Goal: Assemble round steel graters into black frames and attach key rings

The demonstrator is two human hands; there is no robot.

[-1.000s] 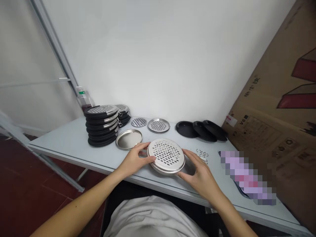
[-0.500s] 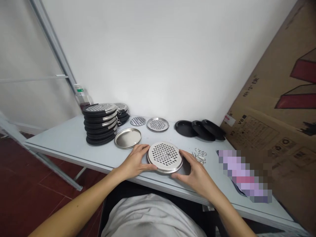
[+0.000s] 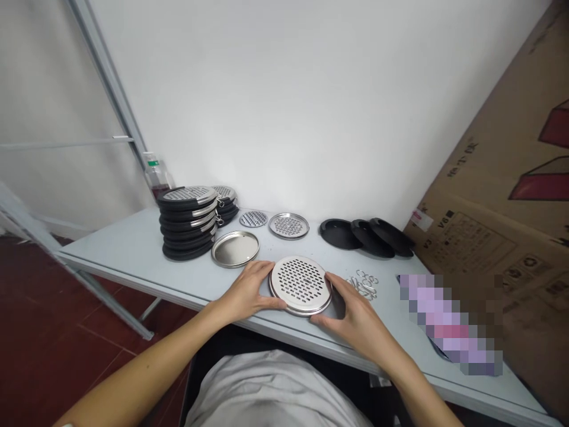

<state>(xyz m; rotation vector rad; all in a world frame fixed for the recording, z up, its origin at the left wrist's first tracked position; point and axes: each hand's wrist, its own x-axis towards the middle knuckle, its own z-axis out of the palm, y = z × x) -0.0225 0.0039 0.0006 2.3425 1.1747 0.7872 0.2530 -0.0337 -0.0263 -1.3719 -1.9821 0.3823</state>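
A round metal tin with a slotted lid (image 3: 301, 283) lies flat near the table's front edge. My left hand (image 3: 245, 293) grips its left rim, thumb at the front and fingers behind. On the opposite side, my right hand (image 3: 356, 309) has thumb and fingers around the right rim. Small metal rings (image 3: 365, 283) lie loose just beyond my right fingers. A shallow metal tray (image 3: 235, 249) sits behind my left hand. Farther back are a loose perforated disc (image 3: 253, 219) and another shallow metal piece with a perforated plate (image 3: 288, 225).
A tall stack of black-rimmed slotted tins (image 3: 186, 228) stands at the left, with a shorter stack (image 3: 226, 204) and a bottle (image 3: 156, 177) behind. Black round covers (image 3: 340, 234) overlap at the back right. A pixelated item (image 3: 448, 326) and a large carton (image 3: 502, 237) flank the right side.
The whole view has shifted slightly, so things appear a little farther right. Both hands keep the same hold on the slotted tin.
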